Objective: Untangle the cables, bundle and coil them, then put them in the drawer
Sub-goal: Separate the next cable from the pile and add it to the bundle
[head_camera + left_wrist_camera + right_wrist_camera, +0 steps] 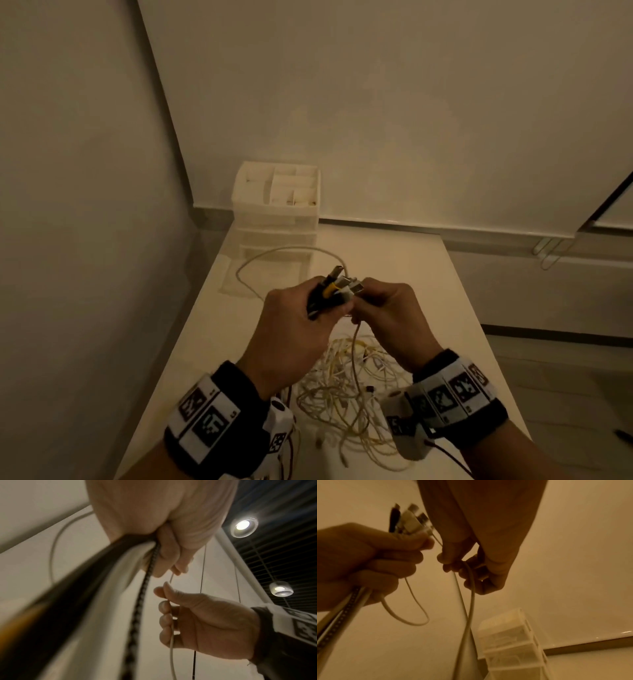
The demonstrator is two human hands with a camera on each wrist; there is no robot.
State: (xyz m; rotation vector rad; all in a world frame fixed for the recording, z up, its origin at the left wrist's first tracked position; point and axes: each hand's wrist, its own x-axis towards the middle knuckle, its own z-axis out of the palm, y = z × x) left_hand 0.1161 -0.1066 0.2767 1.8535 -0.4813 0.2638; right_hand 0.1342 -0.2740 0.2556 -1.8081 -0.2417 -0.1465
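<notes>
Bare table (428, 274) lay between the hands and the drawer unit (277, 202) at its far edge. The left hand (291, 329) gripped a bunch of cable ends (337, 286); the right hand (387, 315) pinched one white cable (471, 588).

Both hands are up over the table (428, 274), left hand (294, 329) and right hand (394, 322) nearly touching, with a bunch of cable plugs (339, 286) sticking out just past the left fingers (318, 301) and right beside the right fingertips. 1 thin cable (356, 346) drops from the right fingers down into the tangled cable pile (346, 394) on the table, under and behind the fingers toward the wrists. Well beyond the fingertips, a drawer unit (277, 205) sits at the table's far edge against the wall, and a loose cable loop (260, 263) lies between it and the fingers.
</notes>
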